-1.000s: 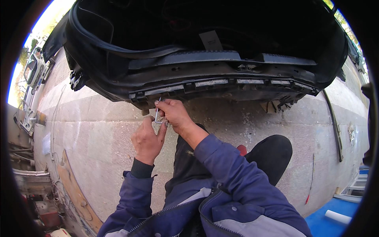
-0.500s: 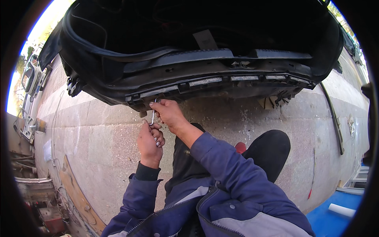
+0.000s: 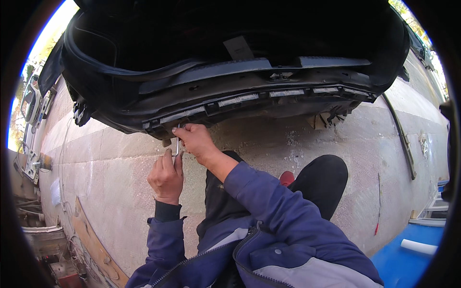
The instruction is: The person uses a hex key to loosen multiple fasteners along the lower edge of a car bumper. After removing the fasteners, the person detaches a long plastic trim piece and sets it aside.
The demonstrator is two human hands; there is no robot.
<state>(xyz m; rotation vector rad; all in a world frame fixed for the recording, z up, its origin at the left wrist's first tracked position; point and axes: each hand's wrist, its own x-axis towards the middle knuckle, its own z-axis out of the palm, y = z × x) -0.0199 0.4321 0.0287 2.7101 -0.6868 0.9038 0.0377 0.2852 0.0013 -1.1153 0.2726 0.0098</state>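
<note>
A thin, silvery hex key (image 3: 177, 145) stands almost upright below the lower edge of the car's bare black end (image 3: 225, 96). My right hand (image 3: 196, 140) is closed around its upper part, thumb and fingers pinched together just under the trim edge. Down at the key's bent lower end, the fingertips of my left hand (image 3: 167, 178) pinch it from the left. The key's top meets the underside of the car, but what it fits into is hidden by my right fingers and the dark edge.
On the paved floor (image 3: 120, 163) a long black strip (image 3: 401, 137) lies to the right, near a thin red-tipped rod (image 3: 378, 211). A wooden board (image 3: 98, 245) and scrap parts are at the lower left. A blue surface with a white roll (image 3: 418, 247) occupies the lower right.
My left hand has turned, now back upward with fingers pointing up at the key's lower end. My right hand keeps its grip. The whole view has shifted slightly.
</note>
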